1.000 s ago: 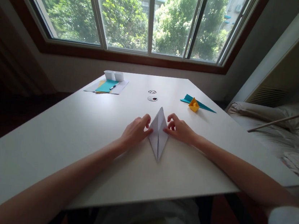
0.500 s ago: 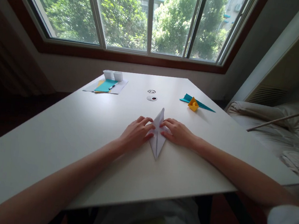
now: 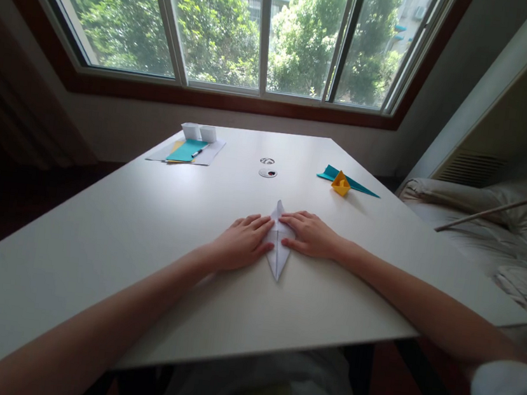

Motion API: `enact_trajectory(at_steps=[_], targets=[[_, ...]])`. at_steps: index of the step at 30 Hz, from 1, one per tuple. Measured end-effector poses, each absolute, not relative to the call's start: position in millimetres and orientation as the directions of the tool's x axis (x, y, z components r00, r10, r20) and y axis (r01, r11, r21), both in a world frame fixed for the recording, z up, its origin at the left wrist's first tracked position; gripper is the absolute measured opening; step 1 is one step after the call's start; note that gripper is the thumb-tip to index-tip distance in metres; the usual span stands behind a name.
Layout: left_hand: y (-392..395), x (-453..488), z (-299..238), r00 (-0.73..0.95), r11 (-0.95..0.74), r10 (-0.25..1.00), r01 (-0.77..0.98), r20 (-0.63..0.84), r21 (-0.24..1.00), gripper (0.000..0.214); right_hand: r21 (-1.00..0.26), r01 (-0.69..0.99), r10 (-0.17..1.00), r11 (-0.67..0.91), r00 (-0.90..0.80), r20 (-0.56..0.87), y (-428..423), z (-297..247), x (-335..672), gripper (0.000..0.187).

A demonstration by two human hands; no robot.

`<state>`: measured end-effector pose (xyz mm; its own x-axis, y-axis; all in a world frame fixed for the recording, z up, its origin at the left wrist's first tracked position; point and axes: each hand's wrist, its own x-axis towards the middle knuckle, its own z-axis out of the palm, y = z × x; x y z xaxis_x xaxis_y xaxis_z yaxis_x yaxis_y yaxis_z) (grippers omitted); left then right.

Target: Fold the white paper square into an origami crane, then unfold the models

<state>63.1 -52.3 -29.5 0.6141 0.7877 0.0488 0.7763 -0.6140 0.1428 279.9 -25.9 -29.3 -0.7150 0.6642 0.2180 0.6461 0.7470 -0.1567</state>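
Observation:
A folded sheet of white paper (image 3: pixel 277 260), shaped like a long diamond with a centre line, lies on the table in front of me. My left hand (image 3: pixel 242 238) rests on its left edge, fingers stretched out and thumb apart. From the other side my right hand (image 3: pixel 311 234) presses flat on the paper, its fingers extended and its thumb lower down. The paper's top tip and its lower point show; its side corners are partly hidden under my fingers.
On the white table (image 3: pixel 118 244), a blue-green paper plane (image 3: pixel 363 188) and a yellow folded paper boat (image 3: pixel 341 183) stand at right. At far left are coloured sheets (image 3: pixel 183 150), a pen (image 3: pixel 199 151) and two white paper boxes (image 3: pixel 199 132). Round metal inserts (image 3: pixel 267 173) sit mid-table.
The paper's top tip has come down lower and lies flatter. My left hand has flattened from curled fingers, and my right-hand fingers have spread flat over the paper.

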Motion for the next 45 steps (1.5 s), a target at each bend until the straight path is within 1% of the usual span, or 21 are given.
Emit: enact_trajectory(at_steps=[3, 5, 8, 11, 15, 17, 18, 19, 20, 21, 23, 24, 26, 27, 29, 31, 33, 36, 39, 45], targets=[[-55.8, 63.7, -28.1, 0.602, -0.587, 0.796, 0.792, -0.057, 0.170, 0.073, -0.162, 0.665, 0.684, 0.729, -0.708, 0.175, -25.4, -30.7, 280.3, 0.070], [-56.8, 63.6, -27.1, 0.606, -0.586, 0.791, 0.790, -0.087, 0.179, 0.077, -0.173, 0.673, 0.694, 0.719, -0.705, 0.145, -24.6, -32.4, 281.0, 0.077], [-57.4, 63.2, -24.9, 0.615, -0.596, 0.785, 0.783, -0.076, 0.176, 0.081, -0.192, 0.661, 0.685, 0.726, -0.719, 0.114, -23.7, -34.1, 282.4, 0.084], [-58.5, 63.5, -22.0, 0.637, -0.623, 0.771, 0.762, -0.026, 0.179, 0.082, -0.208, 0.637, 0.666, 0.742, -0.736, 0.121, -24.7, -32.8, 282.9, 0.087], [-59.7, 63.5, -19.7, 0.668, -0.653, 0.744, 0.730, -0.007, 0.200, 0.085, -0.244, 0.574, 0.616, 0.782, -0.773, 0.154, -26.6, -27.4, 282.1, 0.088], [-59.8, 63.1, -19.6, 0.677, -0.658, 0.736, 0.720, -0.015, 0.219, 0.089, -0.269, 0.535, 0.586, 0.801, -0.792, 0.172, -25.6, -25.5, 282.1, 0.078], [-59.7, 63.0, -19.7, 0.684, -0.663, 0.729, 0.712, -0.013, 0.233, 0.089, -0.283, 0.521, 0.579, 0.805, -0.794, 0.187, -24.4, -25.1, 282.2, 0.067], [-59.6, 63.1, -19.8, 0.693, -0.671, 0.721, 0.699, -0.003, 0.247, 0.086, -0.295, 0.514, 0.579, 0.806, -0.789, 0.206, -23.0, -25.2, 282.5, 0.054], [-59.2, 63.2, -19.9, 0.700, -0.679, 0.714, 0.687, 0.016, 0.260, 0.077, -0.302, 0.513, 0.584, 0.803, -0.779, 0.228, -21.5, -25.7, 282.7, 0.042], [-58.7, 63.5, -20.2, 0.703, -0.685, 0.710, 0.676, 0.042, 0.271, 0.065, -0.304, 0.518, 0.591, 0.800, -0.768, 0.247, -20.2, -26.5, 282.8, 0.035], [-56.7, 64.2, -21.1, 0.695, -0.690, 0.712, 0.665, 0.104, 0.286, 0.039, -0.294, 0.537, 0.607, 0.791, -0.750, 0.264, -18.3, -28.5, 282.8, 0.031], [-55.2, 64.3, -21.9, 0.685, -0.688, 0.717, 0.666, 0.130, 0.289, 0.032, -0.283, 0.548, 0.613, 0.787, -0.747, 0.259, -17.8, -29.6, 282.6, 0.033], [-51.7, 63.9, -23.9, 0.661, -0.675, 0.733, 0.679, 0.159, 0.289, 0.028, -0.254, 0.563, 0.615, 0.787, -0.750, 0.242, -17.5, -31.7, 282.3, 0.039], [-49.7, 63.2, -25.0, 0.650, -0.665, 0.743, 0.690, 0.160, 0.286, 0.030, -0.240, 0.568, 0.615, 0.787, -0.753, 0.235, -17.4, -32.7, 282.4, 0.042], [-45.8, 61.2, -26.9, 0.621, -0.632, 0.771, 0.723, 0.137, 0.278, 0.046, -0.217, 0.575, 0.614, 0.789, -0.758, 0.222, -17.1, -34.7, 283.2, 0.047], [-42.8, 59.0, -27.9, 0.605, -0.602, 0.792, 0.753, 0.080, 0.264, 0.066, -0.210, 0.582, 0.617, 0.786, -0.759, 0.206, -16.5, -36.2, 284.6, 0.053], [-41.2, 57.3, -27.9, 0.604, -0.590, 0.797, 0.769, 0.021, 0.245, 0.075, -0.209, 0.585, 0.619, 0.784, -0.761, 0.192, -16.2, -37.1, 285.9, 0.055], [-41.4, 56.4, -26.7, 0.604, -0.586, 0.796, 0.779, -0.020, 0.223, 0.078, -0.201, 0.587, 0.619, 0.784, -0.763, 0.184, -16.9, -36.7, 286.6, 0.055], [-42.7, 56.5, -25.6, 0.606, -0.587, 0.794, 0.782, -0.036, 0.208, 0.079, -0.168, 0.593, 0.616, 0.788, -0.768, 0.179, -18.4, -35.6, 286.1, 0.056], [-45.7, 57.3, -23.6, 0.612, -0.601, 0.790, 0.783, -0.031, 0.159, 0.078, -0.088, 0.589, 0.595, 0.803, -0.786, 0.164, -20.1, -32.9, 285.5, 0.056]])
